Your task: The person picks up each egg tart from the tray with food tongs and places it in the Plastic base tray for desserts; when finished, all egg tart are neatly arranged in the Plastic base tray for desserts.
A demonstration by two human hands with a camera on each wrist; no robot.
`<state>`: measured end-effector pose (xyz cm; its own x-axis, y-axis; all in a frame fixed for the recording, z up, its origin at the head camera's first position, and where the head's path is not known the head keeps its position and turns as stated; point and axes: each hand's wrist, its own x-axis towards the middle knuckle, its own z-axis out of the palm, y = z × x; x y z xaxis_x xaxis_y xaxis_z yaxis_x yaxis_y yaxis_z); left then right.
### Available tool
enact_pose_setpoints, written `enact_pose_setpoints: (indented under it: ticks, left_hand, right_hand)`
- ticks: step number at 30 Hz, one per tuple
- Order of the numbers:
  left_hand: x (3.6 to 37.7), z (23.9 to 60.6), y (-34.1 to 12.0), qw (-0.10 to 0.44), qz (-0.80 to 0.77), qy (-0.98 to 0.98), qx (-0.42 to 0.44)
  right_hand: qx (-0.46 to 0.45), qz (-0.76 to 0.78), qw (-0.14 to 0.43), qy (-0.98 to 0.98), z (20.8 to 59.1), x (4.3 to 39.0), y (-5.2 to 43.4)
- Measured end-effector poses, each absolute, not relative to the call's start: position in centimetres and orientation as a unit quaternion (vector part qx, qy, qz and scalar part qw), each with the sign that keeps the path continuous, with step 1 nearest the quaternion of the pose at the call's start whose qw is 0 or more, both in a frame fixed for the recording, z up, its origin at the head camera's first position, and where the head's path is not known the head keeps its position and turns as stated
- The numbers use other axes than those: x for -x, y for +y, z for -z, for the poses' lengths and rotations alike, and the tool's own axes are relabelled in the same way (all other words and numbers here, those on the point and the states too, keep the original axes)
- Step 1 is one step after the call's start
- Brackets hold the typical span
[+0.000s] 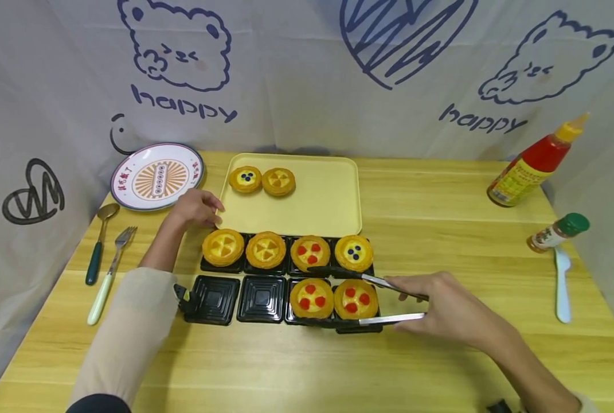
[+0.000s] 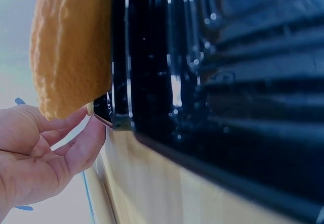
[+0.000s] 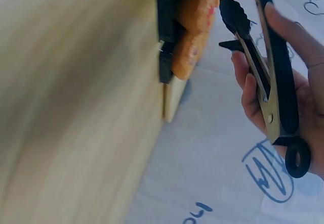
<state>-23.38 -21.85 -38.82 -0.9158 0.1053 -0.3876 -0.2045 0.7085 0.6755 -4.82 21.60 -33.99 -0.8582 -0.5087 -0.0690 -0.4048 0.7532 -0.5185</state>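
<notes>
My left hand (image 1: 198,207) pinches the left edge of a pale yellow tray (image 1: 317,195), thumb and fingers meeting at its rim in the left wrist view. In my right hand (image 1: 441,307) I grip black-tipped tongs (image 1: 391,319), their arms spread. The tips lie over the front row, around two egg tarts with red fruit, a left one (image 1: 312,298) and a right one (image 1: 356,299). Both tarts sit in black square plastic trays. A row behind holds several tarts, including a blueberry one (image 1: 354,253). On the yellow tray are a blueberry tart (image 1: 245,179) and a yellow-fruit tart (image 1: 278,182).
Two black square trays (image 1: 212,300) show their ridged bottoms at front left. A plate (image 1: 157,176), a spoon (image 1: 100,241) and a fork (image 1: 112,275) lie left. At right are a red sauce bottle (image 1: 531,166), a green-capped jar (image 1: 556,232) and a pale blue plastic spoon (image 1: 562,284).
</notes>
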Motion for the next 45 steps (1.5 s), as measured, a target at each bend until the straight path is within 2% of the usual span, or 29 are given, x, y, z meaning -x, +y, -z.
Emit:
enact_pose_setpoints:
  ticks: [7, 15, 21, 26, 35, 45]
  left_hand:
    - [23.3, 39.1, -22.1, 0.209, -0.390, 0.896, 0.027]
    - [23.0, 39.5, -22.3, 0.217, -0.398, 0.891, 0.030]
    - [22.7, 39.6, -22.2, 0.220, -0.401, 0.889, 0.030]
    - [22.6, 39.5, -21.9, 0.216, -0.400, 0.890, 0.029]
    - [22.8, 39.4, -21.5, 0.209, -0.394, 0.895, 0.026]
    - [23.3, 38.9, -21.8, 0.202, -0.379, 0.903, 0.028]
  right_hand:
    - [0.238, 0.245, 0.082, 0.936, 32.5, 7.0, 20.5]
    - [0.198, 0.220, 0.043, 0.954, 33.2, 13.9, 17.4]
    - [0.183, 0.202, 0.057, 0.961, 34.9, 19.0, 15.0]
    - [0.159, 0.201, 0.087, 0.963, 36.3, 21.5, 13.3]
    - [0.142, 0.220, 0.092, 0.961, 36.7, 22.2, 12.7]
    - [0.181, 0.234, 0.043, 0.954, 34.0, 19.6, 14.4]
